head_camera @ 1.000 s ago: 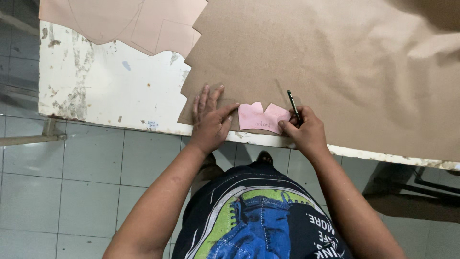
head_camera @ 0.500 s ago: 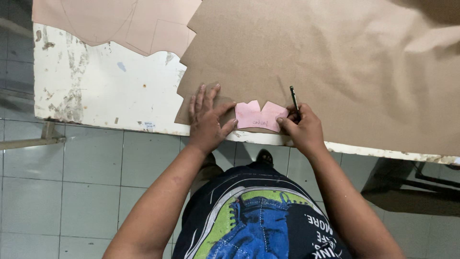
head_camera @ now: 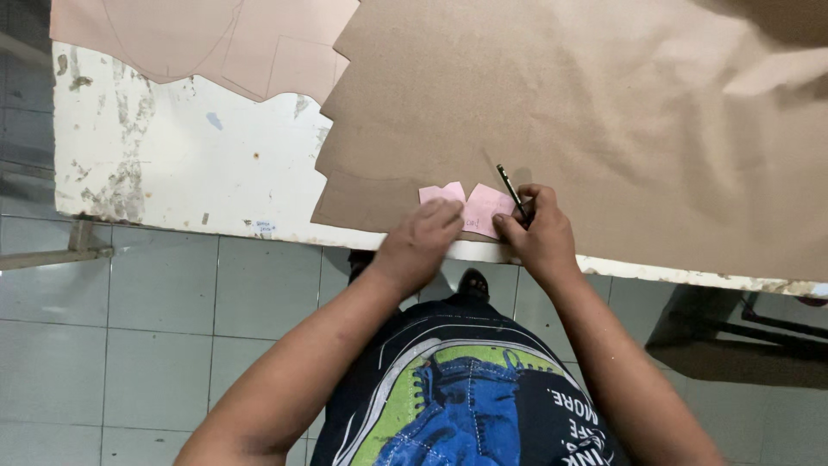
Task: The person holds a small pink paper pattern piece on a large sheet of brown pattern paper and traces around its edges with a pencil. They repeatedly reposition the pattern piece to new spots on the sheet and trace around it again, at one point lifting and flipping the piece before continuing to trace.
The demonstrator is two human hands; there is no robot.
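The step in hand looks to be tracing round a small pink template [head_camera: 470, 207] onto a big brown sheet [head_camera: 586, 112] spread over the bench [head_camera: 190, 164]: the left hand [head_camera: 420, 242] lies with curled fingers on the template's lower left part, pinning it flat, while the right hand [head_camera: 542, 235] at its 3 o'clock pinches a thin dark pen [head_camera: 511, 188] in a closed grip, the shaft slanting up toward 11 o'clock and the tip hidden behind the fingers. The template sits on the sheet's near edge, close to the bench's front lip, with a notch cut into its top outline. The next move, as I judge it, calls for steady downward pressure from the left hand so the template does not slip, and for the pen tip to hug the pink edge round the notch. The sheet looks matte and faintly fuzzy, like suede or stiff cloth, its left margin cut in a jagged sawtooth; at 11 o'clock lies a paler pink-tan sheet [head_camera: 198, 39] carrying drawn curved lines. The bench top is chipped, stained white paint; below it are grey floor tiles [head_camera: 155, 336]
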